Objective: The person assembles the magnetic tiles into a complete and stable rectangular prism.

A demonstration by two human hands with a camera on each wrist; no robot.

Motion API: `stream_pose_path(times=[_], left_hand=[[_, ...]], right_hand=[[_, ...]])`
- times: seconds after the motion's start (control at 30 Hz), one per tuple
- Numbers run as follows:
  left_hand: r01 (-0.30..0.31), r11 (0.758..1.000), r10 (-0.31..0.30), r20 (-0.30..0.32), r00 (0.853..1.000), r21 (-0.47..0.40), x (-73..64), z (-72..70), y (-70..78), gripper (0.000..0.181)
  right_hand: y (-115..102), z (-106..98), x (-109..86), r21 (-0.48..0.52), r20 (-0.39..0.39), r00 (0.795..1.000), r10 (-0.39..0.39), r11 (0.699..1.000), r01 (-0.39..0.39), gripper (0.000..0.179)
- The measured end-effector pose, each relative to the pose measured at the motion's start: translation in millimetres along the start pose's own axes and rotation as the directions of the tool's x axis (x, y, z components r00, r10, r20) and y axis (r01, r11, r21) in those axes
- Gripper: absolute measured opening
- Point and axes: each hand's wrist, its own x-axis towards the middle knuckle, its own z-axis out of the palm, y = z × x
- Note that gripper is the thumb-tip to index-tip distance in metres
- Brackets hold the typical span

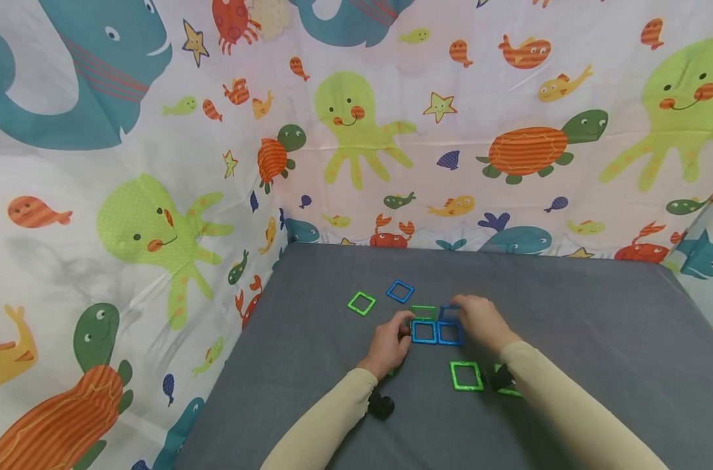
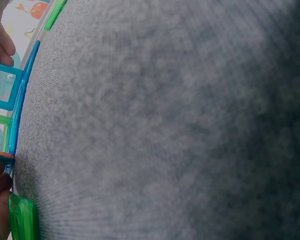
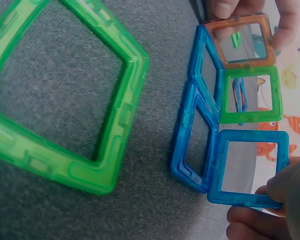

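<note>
Two blue square magnetic tiles, the left one and the right one, lie flat side by side on the grey cloth. A green square tile stands upright along their far edge. To its right stands a blue upright tile, pinched at its outer edge by my right hand. My left hand pinches an orange tile at the left end, upright and bordering the green one. In the head view that orange tile is mostly hidden by the left fingers.
A loose green tile and a blue tile lie farther back on the left. Nearer the front are a green tile and another green tile, partly under the right forearm. A sea-animal curtain borders the grey surface.
</note>
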Motion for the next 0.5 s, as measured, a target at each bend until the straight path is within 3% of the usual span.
stream_pose_path(times=[0.5], left_hand=[[-0.011,1.000,0.011,-0.010,1.000,0.001,0.6,2.1,-1.8,0.043]], right_hand=[[-0.6,2.1,-3.9,0.002,-0.005,1.000,-0.003,1.000,0.003,0.022]])
